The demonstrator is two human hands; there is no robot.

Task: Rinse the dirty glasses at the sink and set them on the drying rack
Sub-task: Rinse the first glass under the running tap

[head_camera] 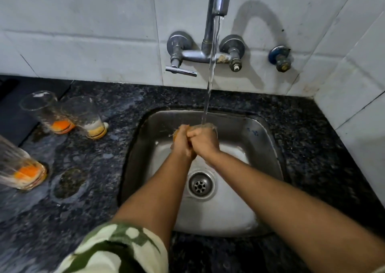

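Observation:
Both my hands are over the steel sink point(260, 139), wrapped around one glass point(208, 126) under the running stream from the tap point(219, 0). My left hand point(183, 142) grips its left side and my right hand point(205, 142) its right side; only the glass's wet rim shows above my fingers. Three dirty glasses stand on the dark counter to the left: one with orange residue point(48, 111), one with pale foamy residue point(88, 116), and a third with orange residue point(19, 166) at the left edge.
The black granite counter point(104, 189) is wet, with a round water ring point(69, 182) near the sink. A dark mat point(14, 110) lies at far left. Tap valves point(179, 50) and a blue valve point(279, 57) stick out of the white tiled wall. The drain point(200, 185) is open.

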